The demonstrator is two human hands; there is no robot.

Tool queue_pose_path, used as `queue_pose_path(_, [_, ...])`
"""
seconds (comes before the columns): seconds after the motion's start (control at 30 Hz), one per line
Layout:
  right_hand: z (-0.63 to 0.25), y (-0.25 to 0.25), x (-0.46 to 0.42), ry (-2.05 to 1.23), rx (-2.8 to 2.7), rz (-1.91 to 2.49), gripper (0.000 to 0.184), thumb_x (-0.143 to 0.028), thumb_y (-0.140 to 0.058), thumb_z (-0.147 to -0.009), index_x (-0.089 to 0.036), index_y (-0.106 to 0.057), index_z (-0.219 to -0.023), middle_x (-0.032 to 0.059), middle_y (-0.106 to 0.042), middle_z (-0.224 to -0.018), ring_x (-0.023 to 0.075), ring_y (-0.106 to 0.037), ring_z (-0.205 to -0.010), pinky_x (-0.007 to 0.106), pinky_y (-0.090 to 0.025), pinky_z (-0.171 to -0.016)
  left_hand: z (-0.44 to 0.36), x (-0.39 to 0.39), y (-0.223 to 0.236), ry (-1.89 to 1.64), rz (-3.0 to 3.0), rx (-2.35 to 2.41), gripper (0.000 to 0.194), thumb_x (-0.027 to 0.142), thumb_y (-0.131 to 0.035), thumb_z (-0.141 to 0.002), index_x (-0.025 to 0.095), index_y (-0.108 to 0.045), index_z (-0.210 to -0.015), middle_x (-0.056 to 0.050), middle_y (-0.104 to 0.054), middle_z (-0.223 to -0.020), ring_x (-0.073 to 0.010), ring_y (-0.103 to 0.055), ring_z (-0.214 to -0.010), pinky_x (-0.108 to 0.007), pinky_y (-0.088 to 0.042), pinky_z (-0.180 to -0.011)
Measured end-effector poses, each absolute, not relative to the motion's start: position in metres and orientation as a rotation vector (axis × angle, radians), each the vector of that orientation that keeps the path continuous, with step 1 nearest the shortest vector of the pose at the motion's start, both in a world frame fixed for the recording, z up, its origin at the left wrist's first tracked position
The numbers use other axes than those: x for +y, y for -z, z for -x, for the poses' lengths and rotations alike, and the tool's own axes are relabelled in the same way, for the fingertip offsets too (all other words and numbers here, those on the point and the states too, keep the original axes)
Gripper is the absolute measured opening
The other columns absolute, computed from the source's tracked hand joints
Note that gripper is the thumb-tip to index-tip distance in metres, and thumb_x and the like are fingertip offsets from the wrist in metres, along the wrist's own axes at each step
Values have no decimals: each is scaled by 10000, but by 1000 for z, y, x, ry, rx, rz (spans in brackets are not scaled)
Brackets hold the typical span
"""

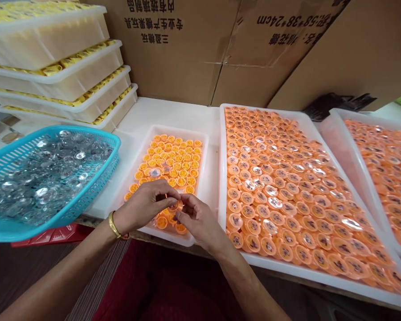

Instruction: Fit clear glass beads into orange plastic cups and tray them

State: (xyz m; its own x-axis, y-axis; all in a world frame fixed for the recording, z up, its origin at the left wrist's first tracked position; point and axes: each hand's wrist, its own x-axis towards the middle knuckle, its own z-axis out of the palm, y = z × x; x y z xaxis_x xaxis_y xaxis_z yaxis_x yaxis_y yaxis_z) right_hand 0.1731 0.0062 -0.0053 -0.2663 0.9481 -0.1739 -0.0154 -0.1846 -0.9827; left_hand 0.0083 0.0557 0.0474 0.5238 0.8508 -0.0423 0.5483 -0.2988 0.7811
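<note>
Above the near part of a small white tray [203, 156], my two hands meet at one small orange cup [175, 206]. My left hand [147, 205] pinches it from the left with thumb and fingertips. From the other side, my right hand [200, 220] also grips the cup with thumb and bent fingers. Fingers hide much of the cup. Rows of small orange cups [178, 158] with yellow contents fill the tray beneath. A shiny clear piece [154, 172] lies on top of them, left of the tray's middle.
At left, a teal basket [115, 147] holds many clear, shiny plastic pieces [58, 165]. Behind it rise stacked white trays [116, 78] with yellow items. Right, a large white tray [223, 178] holds covered orange cups [280, 191], beside another tray [350, 138]. Cardboard boxes [177, 62] stand behind.
</note>
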Motion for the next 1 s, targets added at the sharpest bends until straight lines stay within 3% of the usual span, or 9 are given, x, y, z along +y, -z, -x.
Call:
queue_pose_path(0.23, [-173,7,6,-1524,-1327,1157,313,-334,-574,-853,-247,-575,-1153,4,-575,-876,141,-568,-818,305,-491,-763,-10,58,-49,-458,-2093,1154,109,145,-604,-809,181,-688,-866,4,-609,-774,-118,-555,-735,-255,-414,-692])
queue_pose_path(0.37, [-171,7,6,-1493,-1303,1192,298,-410,-561,-860,-201,-591,-1070,22,-599,-858,153,-584,-794,317,-508,-741,-11,59,-49,-456,-2047,1199,99,168,-619,-793,174,-662,-882,13,-598,-767,-103,-522,-667,-238,-403,-618])
queue_pose_path(0.5, [-170,4,6,-1482,-1267,1169,269,-380,-559,-863,-197,-588,-1058,35,-626,-901,169,-608,-846,325,-522,-760,-9,57,-37,-554,-1874,1251,148,293,-664,-768,173,-632,-849,14,-581,-745,-107,-499,-643,-243,-406,-588])
queue_pose_path(0.63, [-169,1,6,-1394,-1235,1168,270,-366,-555,-873,-208,-572,-1091,52,-646,-1044,174,-622,-937,341,-512,-847,-8,47,-24,-620,-1525,1210,255,413,-585,-828,175,-596,-920,10,-597,-735,-107,-539,-625,-237,-433,-561])
queue_pose_path(0.8, [-166,0,4,-1291,-1280,1213,253,-348,-537,-890,-219,-566,-1106,51,-659,-1055,167,-639,-903,340,-524,-828,-12,41,-17,-745,-1282,1166,346,416,-640,-790,166,-575,-1021,3,-625,-753,-120,-594,-652,-222,-460,-538])
queue_pose_path(1.0, [-160,3,4,-1252,-1182,1200,205,-300,-558,-865,-193,-585,-1037,46,-668,-952,172,-644,-836,343,-544,-781,-20,40,-14,-829,-1353,1234,285,401,-636,-790,144,-640,-915,-36,-672,-788,-143,-629,-696,-257,-510,-628])
